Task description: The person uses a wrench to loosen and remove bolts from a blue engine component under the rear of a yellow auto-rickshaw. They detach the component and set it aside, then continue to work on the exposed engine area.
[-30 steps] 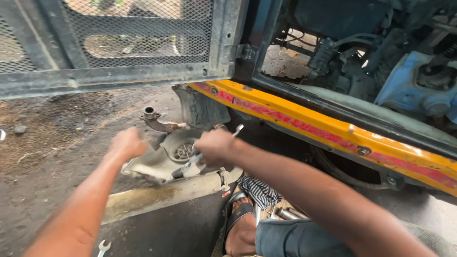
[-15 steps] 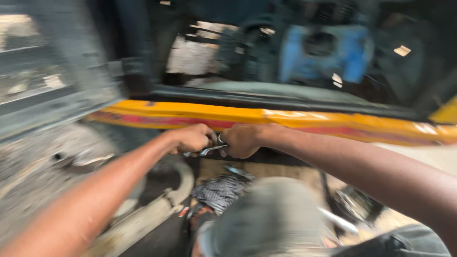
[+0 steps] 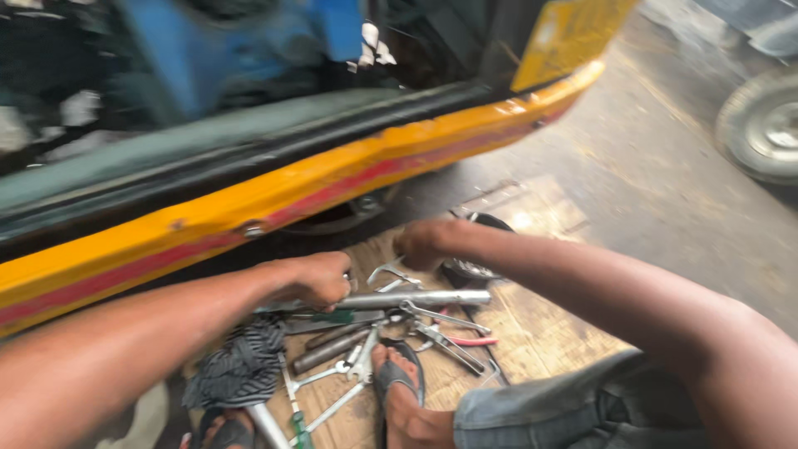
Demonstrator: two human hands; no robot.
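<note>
The left hand (image 3: 320,278) is clenched on one end of a long steel bar (image 3: 420,298) lying over scattered wrenches (image 3: 366,366). Beyond its far end, the right hand (image 3: 424,243) is curled; whether it holds anything, I cannot tell. The bar looks heavy, rigid and slick, best taken mid-shaft.

Both hands (image 3: 320,281) (image 3: 424,243) outstretched, fingers curled.

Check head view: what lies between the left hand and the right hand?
Head view: a metal tube runs from the left hand toward the right hand; a wrench lies just below the right hand.
</note>
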